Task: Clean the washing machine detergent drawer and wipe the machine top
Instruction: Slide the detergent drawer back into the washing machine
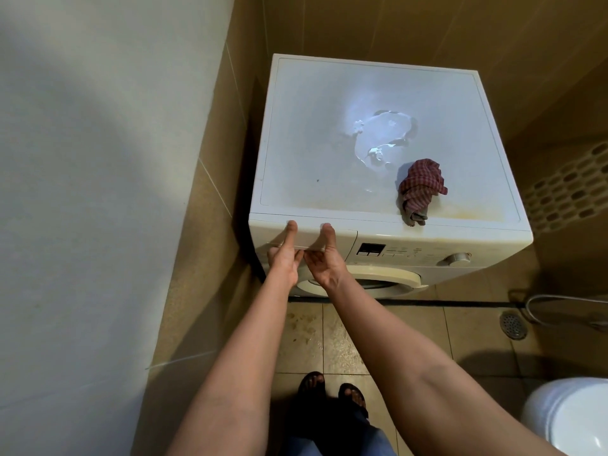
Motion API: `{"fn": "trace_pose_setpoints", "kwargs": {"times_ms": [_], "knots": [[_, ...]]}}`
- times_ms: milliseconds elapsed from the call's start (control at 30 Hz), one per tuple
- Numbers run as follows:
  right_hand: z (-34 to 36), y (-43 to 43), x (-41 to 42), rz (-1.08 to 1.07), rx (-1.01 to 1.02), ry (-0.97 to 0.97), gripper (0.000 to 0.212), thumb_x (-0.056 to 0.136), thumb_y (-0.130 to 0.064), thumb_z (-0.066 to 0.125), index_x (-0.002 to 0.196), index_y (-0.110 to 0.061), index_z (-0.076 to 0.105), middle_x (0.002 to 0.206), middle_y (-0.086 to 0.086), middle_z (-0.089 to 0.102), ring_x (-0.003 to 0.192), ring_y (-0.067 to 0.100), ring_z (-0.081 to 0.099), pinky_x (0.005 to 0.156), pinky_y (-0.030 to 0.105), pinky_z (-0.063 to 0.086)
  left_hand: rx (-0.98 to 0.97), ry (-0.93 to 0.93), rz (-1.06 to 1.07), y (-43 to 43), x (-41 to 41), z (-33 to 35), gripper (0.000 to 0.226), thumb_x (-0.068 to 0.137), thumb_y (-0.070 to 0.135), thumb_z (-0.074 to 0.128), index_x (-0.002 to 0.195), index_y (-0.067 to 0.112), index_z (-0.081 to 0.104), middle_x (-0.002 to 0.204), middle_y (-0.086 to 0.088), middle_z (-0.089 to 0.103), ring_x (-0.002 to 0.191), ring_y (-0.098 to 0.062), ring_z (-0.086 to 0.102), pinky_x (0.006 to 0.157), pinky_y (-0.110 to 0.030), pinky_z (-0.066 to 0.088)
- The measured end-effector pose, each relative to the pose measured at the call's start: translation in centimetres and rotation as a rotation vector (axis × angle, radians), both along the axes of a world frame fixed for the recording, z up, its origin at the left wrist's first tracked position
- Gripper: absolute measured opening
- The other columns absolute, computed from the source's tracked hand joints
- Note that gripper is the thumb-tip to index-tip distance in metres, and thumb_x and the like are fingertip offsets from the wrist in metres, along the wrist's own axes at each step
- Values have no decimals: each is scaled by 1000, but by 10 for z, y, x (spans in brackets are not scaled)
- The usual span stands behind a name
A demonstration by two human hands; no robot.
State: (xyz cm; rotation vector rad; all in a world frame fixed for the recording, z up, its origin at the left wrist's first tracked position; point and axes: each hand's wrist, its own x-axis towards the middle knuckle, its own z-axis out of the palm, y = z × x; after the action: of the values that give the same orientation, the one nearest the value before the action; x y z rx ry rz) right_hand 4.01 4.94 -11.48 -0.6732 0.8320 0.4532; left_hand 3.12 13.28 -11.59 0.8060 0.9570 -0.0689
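At the upper left of the front of the washing machine (493, 240), the detergent drawer (343, 237) sits flush and closed; the left hand (283, 258) and right hand (324, 263) both grip its face, thumbs braced on the top edge, fingers (298, 255) curled under the lower lip, holding nothing else. The step in hand looks to be drawing it out; pull straight and level with both sides moving together, since a skewed tug would likely jam it; ease off near full travel, as a release catch probably needs pressing before it lifts free. On the machine top (306, 153) a soapy puddle (383, 136) lies near the middle; the checked cloth (421, 187) is bunched just beside it, towards the front right, ready for wiping.
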Motion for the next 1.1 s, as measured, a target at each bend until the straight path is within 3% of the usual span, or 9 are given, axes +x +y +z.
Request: {"fn": "trace_pose_setpoints", "kwargs": {"times_ms": [67, 133, 333, 433, 600, 800, 967, 1033, 1100], "knots": [[-7, 3, 1, -1, -24, -9, 133, 31, -52, 93, 138, 0, 33, 138, 25, 42, 122, 33, 51, 73, 31, 58, 36, -12, -32, 4, 0, -4, 50, 79, 35, 77, 117, 9, 56, 120, -13, 64, 113, -26, 60, 98, -39, 50], [-11, 6, 3, 0, -54, -24, 139, 26, -55, 94, 139, -1, 34, 138, 23, 44, 114, 30, 55, 71, 30, 58, 55, -22, -42, 5, 0, -5, 55, 79, 35, 77, 122, 8, 56, 119, -11, 65, 110, -23, 61, 93, -35, 51], [-9, 8, -5, 15, -92, -57, 139, 16, -61, 90, 129, 5, 44, 128, 24, 53, 110, 29, 59, 84, 32, 56, 35, -6, -44, 2, -4, -2, 30, 80, 35, 76, 96, 19, 56, 107, -7, 63, 106, -22, 60, 91, -33, 50], [-15, 8, -25, 31, -94, -81, 133, 23, -64, 89, 128, 4, 45, 125, 25, 57, 107, 29, 63, 83, 33, 57, 48, 13, -42, 0, -20, -7, 33, 80, 36, 75, 98, 18, 54, 107, -5, 62, 107, -21, 58, 96, -34, 48], [-17, -4, -42, 102, -40, -99, 126, 34, -60, 90, 130, 6, 43, 124, 26, 59, 113, 31, 62, 92, 35, 52, 1, -58, -89, 4, -42, -5, 24, 87, 36, 65, 100, 20, 52, 105, -8, 66, 109, -27, 60, 83, -36, 52], [-6, -4, -60, 88, -55, -71, 125, 32, -56, 92, 129, 5, 43, 124, 27, 59, 112, 32, 62, 82, 33, 58, -73, -28, -37, 6, -56, -4, 80, 81, 63, 54, 142, 16, 33, 127, -16, 57, 115, -28, 57, 101, -44, 47], [7, -15, -80, 144, -44, -67, 95, 63, -49, 77, 133, 2, 38, 122, 26, 57, 110, 30, 60, 72, 30, 57, -80, 10, -46, 3, -77, 1, 78, 85, 59, 53, 143, 12, 30, 130, -18, 54, 120, -29, 53, 108, -47, 40], [6, -20, -89, 170, -40, -59, 94, 65, -50, 77, 133, 2, 38, 122, 25, 58, 111, 30, 60, 74, 31, 57, -79, 17, -54, 0, -87, 2, 78, 86, 57, 54, 144, 11, 28, 128, -17, 54, 119, -28, 53, 109, -47, 39], [7, -23, -98, 185, -28, -46, 78, 78, -47, 68, 131, 3, 39, 122, 26, 57, 112, 32, 59, 82, 33, 54, -75, 23, -60, -3, -98, 3, 77, 87, 55, 54, 145, 11, 26, 123, -16, 55, 115, -27, 54, 108, -47, 41]]}}
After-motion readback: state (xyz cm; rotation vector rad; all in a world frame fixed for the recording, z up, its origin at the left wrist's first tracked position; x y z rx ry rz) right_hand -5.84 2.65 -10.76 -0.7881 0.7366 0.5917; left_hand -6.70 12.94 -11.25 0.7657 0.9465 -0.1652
